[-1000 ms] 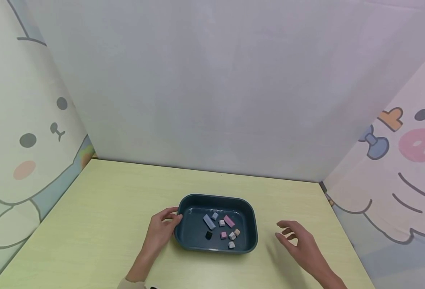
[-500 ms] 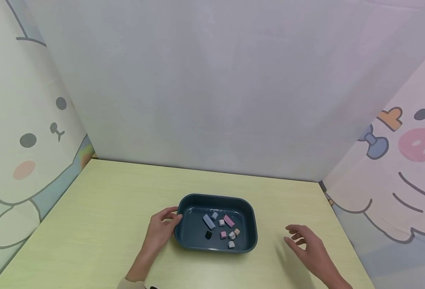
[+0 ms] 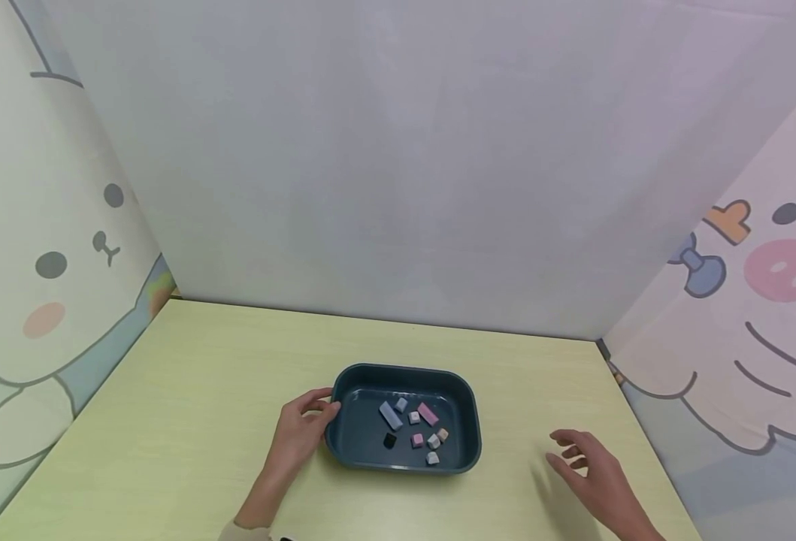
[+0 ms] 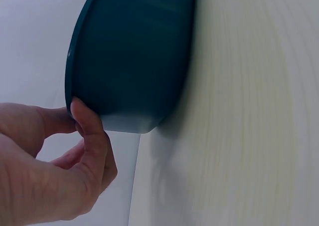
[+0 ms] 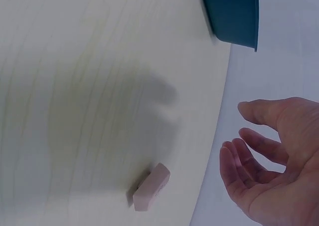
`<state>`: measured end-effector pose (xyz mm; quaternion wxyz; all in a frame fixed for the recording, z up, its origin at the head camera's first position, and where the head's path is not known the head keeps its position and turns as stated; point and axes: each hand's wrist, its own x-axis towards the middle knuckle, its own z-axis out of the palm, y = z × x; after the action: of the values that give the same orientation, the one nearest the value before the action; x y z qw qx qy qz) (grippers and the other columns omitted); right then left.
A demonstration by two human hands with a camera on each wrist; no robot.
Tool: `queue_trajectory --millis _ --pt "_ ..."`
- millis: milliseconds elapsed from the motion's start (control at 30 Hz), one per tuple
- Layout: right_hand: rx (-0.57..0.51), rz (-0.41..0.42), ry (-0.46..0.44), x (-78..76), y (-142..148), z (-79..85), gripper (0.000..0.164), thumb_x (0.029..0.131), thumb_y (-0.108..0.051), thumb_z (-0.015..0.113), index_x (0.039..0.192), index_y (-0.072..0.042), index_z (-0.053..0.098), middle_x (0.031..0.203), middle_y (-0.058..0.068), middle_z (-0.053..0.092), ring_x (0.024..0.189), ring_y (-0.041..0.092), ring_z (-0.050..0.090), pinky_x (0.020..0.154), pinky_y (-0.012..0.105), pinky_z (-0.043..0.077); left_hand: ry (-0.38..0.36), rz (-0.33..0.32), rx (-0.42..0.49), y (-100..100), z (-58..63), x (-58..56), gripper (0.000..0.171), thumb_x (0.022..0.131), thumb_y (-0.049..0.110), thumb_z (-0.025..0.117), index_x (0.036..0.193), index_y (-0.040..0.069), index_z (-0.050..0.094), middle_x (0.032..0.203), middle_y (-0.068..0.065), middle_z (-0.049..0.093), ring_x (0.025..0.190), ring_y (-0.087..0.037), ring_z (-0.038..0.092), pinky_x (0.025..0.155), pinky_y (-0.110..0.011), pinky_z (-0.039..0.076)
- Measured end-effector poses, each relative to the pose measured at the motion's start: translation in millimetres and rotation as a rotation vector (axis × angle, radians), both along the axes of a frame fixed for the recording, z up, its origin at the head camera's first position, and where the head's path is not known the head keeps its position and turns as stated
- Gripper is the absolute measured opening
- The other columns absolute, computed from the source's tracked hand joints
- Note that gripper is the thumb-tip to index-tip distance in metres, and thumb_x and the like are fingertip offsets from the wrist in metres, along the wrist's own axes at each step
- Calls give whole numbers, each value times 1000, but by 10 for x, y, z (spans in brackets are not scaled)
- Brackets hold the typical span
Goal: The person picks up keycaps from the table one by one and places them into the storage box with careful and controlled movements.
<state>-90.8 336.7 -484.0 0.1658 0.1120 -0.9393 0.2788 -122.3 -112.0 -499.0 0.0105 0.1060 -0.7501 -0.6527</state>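
A dark teal rectangular tray (image 3: 360,436) stands on the table. My left hand (image 3: 301,428) pinches its left rim between thumb and fingers; the left wrist view shows the same hold on the tray's wall (image 4: 129,51). Inside the tray lie a blue bar (image 3: 391,415), a pink bar (image 3: 428,414), a black cube (image 3: 389,440), a pink cube (image 3: 417,441) and several other small cubes. To the right of the tray, my right hand (image 3: 594,473) hovers over the table with loosely curved fingers, holding nothing. A pale pink block (image 5: 152,187) lies on the table near it in the right wrist view.
The pale yellow-green table (image 3: 235,361) extends around the tray. A grey-white curtain (image 3: 398,165) hangs along its back edge. Cartoon-printed panels (image 3: 743,361) flank the table on both sides.
My right hand has drifted right and slightly toward the front edge, farther from the tray. The left hand and the tray have stayed put.
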Motion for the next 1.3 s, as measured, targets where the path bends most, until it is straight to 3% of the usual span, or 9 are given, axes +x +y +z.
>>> queue_trajectory --millis 467,867,1133,1300 --pt "36 -47 -29 100 236 -76 34 79 0 85 109 -1 69 99 7 68 78 5 62 64 27 54 -8 -2 -11 -9 -4 11 34 98 13 71 128 -1 68 98 -12 66 73 -25 65 59 -28 51" --pt "53 -132 -242 196 392 -92 26 86 -11 82 108 -2 71 104 7 68 79 2 58 67 27 54 -10 -6 -23 -16 -9 8 34 98 13 71 129 0 67 98 -12 67 76 -25 67 59 -27 51" --pt "20 -207 -532 164 419 -25 40 96 -27 74 121 3 65 113 10 66 89 14 63 73 26 54 -13 -3 -16 -18 -8 7 34 98 12 71 129 0 68 98 -12 67 77 -25 67 59 -26 50" --pt "-6 -226 -586 164 441 -45 43 98 -32 71 122 4 65 112 8 68 89 15 65 73 26 54 -7 -7 -11 -9 2 4 33 98 11 70 128 -1 68 97 -12 66 77 -26 67 59 -25 50"
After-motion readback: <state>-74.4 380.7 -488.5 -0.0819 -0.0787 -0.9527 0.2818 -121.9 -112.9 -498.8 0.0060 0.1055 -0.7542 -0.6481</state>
